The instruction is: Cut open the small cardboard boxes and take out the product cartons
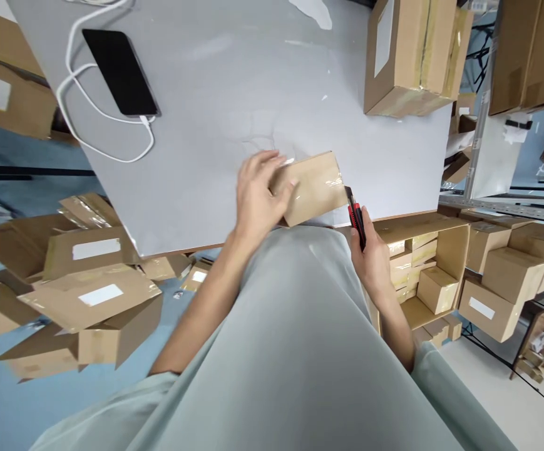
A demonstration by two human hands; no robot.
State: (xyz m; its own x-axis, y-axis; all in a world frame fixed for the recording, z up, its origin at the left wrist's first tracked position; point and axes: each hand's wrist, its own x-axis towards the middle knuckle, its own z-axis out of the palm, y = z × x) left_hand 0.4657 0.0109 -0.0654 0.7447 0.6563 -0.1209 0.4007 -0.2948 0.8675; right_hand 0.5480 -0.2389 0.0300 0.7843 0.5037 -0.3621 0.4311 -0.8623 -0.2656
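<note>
A small brown cardboard box (316, 188) rests at the front edge of the grey table, tilted a little, with shiny clear tape at its right end. My left hand (260, 194) is closed around the box's left end, thumb on the near face. In my right hand (370, 257) is a red and black box cutter (356, 218). Its dark tip lies close beside the box's right edge; whether it touches the cardboard I cannot tell.
On the table (206, 144) lie a black smartphone (120, 72) with a white cable and, at the back right, a larger taped carton (407, 56). An open carton (450, 250) holding small boxes stands right of me. Opened cartons (97, 294) are piled on the left floor.
</note>
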